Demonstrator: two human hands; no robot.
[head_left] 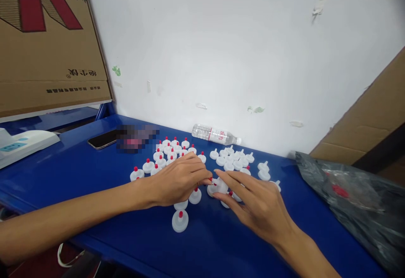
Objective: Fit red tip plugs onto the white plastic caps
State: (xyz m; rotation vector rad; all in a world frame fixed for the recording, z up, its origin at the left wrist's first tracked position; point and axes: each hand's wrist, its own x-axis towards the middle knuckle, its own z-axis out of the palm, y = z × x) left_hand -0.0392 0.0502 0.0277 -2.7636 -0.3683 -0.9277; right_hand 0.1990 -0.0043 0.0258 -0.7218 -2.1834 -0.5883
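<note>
Above the blue table, my left hand is closed, its thumb and fingertips pinching a small red tip cap. Opposite it, my right hand has its thumb and fingers about a white nozzle lid, a round cap with a spout. The red tip cap is close to that spout; whether it sits on it I cannot tell. Red-tipped nozzle lids stand around and partly behind my left hand, one nearer the front. Beyond my right hand lie several white nozzle lids, mostly with bare spouts.
A clear plastic bottle lies along the white wall. A phone rests at the back left beside a blurred patch. At the right edge is a dark plastic bag with red pieces. A white device stands far left.
</note>
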